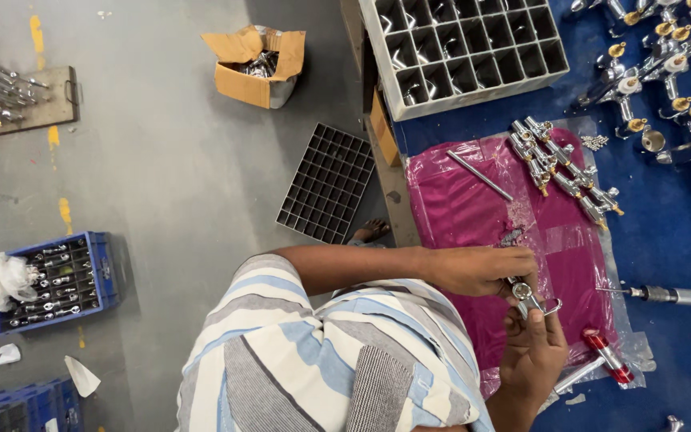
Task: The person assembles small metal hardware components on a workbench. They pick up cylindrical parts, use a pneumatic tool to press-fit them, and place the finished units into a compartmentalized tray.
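Magenta cloth (465,212) under clear film is spread on the blue bench; over its near edge a small chrome fitting (528,298) is pinched between both hands, left hand (481,270) closed above, right hand (533,352) gripping below; long axis slanting toward the right hand.

One view only, head-worn, looking steeply down past a striped shirt (321,352) at both hands (481,270) close below. Tilted: workbench with pink cloth (473,208) and blue mat (665,240) fills the right, grey floor (161,176) the left. Near at the hands, farther at the floor crates (105,272). No second view to overlap with.
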A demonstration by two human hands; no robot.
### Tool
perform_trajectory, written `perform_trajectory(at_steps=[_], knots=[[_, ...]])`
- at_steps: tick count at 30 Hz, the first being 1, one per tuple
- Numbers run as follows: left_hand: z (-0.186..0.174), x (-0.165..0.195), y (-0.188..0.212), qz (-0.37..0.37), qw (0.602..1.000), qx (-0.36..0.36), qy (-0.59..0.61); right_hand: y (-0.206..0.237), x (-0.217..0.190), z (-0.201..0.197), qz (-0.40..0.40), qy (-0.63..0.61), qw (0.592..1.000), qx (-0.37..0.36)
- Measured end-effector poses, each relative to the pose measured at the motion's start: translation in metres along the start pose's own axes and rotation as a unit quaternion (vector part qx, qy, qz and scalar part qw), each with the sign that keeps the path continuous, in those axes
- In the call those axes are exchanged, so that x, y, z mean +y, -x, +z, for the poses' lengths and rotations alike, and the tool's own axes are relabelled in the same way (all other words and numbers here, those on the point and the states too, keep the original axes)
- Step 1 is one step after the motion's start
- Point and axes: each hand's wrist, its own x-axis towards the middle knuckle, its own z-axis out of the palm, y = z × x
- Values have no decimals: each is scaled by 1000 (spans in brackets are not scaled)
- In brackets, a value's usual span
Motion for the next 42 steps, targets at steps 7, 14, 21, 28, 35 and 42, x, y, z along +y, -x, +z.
perform_trajectory(at_steps=[7,14,21,28,35,42], knots=[[5,-4,4,-41,999,-14,17,-2,1,-8,-5,-13,1000,-12],[12,-17,-1,24,999,-24,-20,-3,3,-16,-2,-6,1000,-13],[-3,-29,3,46,997,-44,-48,-4,-21,29,-6,67,998,-2],[4,-83,-16,-99,918,-51,382,9,-36,58,-327,551,766,45],[19,-75,-36,-72,927,44,364,1,-32,71,-351,556,745,112],[19,-59,-34,-104,952,5,286,0,-23,71,-329,536,759,167]])
